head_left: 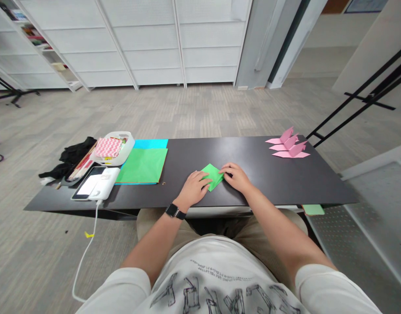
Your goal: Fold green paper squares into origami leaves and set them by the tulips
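Note:
A small folded green paper point(214, 175) lies on the dark table point(259, 183) in front of me. My left hand point(194, 188), with a black watch on its wrist, rests flat on the paper's left part, fingers stretched over it. My right hand point(237, 176) presses on the paper's right edge with its fingertips bent down. Both hands hold the sheet against the tabletop.
A stack of green and blue sheets point(143, 165) lies at the left, beside a white basket point(117, 147), a phone on a white power bank point(95, 183) and black cloth point(74, 156). Pink folded paper shapes point(289, 146) sit at the far right. A green scrap point(313, 209) lies below the table's right edge.

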`<state>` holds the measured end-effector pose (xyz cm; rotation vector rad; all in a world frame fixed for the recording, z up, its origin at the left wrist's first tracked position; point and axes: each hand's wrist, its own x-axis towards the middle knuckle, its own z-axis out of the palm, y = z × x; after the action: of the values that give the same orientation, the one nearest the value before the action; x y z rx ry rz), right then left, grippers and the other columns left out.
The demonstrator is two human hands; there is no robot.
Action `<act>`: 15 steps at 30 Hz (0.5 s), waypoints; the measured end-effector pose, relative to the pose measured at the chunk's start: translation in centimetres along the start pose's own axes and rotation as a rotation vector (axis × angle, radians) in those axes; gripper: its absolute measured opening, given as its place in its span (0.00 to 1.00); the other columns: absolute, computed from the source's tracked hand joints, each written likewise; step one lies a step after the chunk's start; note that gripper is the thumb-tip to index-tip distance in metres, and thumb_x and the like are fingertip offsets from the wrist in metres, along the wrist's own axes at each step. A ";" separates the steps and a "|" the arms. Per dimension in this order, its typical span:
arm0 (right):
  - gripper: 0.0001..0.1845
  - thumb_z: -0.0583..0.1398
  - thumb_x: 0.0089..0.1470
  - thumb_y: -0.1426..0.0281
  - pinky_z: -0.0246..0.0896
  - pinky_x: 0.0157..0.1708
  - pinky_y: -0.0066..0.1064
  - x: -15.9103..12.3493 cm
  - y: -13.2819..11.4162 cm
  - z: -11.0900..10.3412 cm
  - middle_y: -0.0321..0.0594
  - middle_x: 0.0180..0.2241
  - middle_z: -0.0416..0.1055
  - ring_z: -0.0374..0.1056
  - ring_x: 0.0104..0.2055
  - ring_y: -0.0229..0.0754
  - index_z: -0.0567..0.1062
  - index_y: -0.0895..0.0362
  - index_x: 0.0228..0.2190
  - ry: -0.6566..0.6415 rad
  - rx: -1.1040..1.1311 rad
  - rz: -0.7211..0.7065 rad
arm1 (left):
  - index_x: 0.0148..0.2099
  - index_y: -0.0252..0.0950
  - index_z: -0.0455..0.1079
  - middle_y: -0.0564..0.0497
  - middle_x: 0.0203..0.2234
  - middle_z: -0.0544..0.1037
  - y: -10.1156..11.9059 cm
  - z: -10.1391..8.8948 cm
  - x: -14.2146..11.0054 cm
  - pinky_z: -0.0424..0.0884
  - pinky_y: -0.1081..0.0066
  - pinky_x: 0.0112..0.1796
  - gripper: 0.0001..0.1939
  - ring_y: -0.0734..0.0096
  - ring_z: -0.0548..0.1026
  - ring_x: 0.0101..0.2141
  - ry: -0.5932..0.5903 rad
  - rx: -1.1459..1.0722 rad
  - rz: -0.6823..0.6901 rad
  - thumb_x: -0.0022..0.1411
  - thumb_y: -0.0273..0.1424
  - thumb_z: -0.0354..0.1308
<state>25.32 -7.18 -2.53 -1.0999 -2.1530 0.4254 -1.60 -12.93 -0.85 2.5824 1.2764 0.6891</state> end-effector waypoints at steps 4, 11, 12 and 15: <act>0.16 0.59 0.61 0.74 0.69 0.59 0.47 -0.4 0.1 0.3 0.44 0.49 0.77 0.73 0.54 0.48 0.86 0.48 0.42 0.017 -0.016 -0.013 | 0.58 0.46 0.80 0.48 0.60 0.78 0.1 0.0 -0.1 0.63 0.49 0.69 0.17 0.59 0.72 0.61 -0.016 0.000 0.013 0.75 0.30 0.54; 0.14 0.60 0.60 0.73 0.68 0.59 0.47 -0.6 0.3 0.5 0.44 0.49 0.76 0.73 0.54 0.49 0.86 0.49 0.39 0.026 -0.054 -0.001 | 0.62 0.49 0.78 0.49 0.62 0.75 0.1 0.3 -0.2 0.57 0.46 0.71 0.21 0.58 0.70 0.63 -0.045 0.061 0.003 0.74 0.28 0.53; 0.14 0.60 0.60 0.73 0.68 0.60 0.48 -0.6 0.3 0.5 0.44 0.49 0.76 0.73 0.54 0.49 0.86 0.49 0.39 0.020 -0.061 0.008 | 0.62 0.50 0.77 0.48 0.62 0.75 0.2 0.2 -0.2 0.56 0.46 0.71 0.21 0.58 0.70 0.63 -0.050 0.066 0.003 0.74 0.28 0.53; 0.14 0.60 0.60 0.73 0.67 0.60 0.48 -0.5 0.4 0.7 0.43 0.50 0.76 0.72 0.54 0.49 0.86 0.48 0.39 0.006 -0.067 0.023 | 0.64 0.51 0.76 0.48 0.62 0.74 0.3 0.1 -0.2 0.55 0.45 0.72 0.23 0.57 0.69 0.63 -0.066 0.078 0.001 0.73 0.27 0.53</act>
<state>25.34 -7.35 -3.47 -1.1628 -2.1651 0.3622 -1.42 -13.27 -0.92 2.6434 1.3067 0.5603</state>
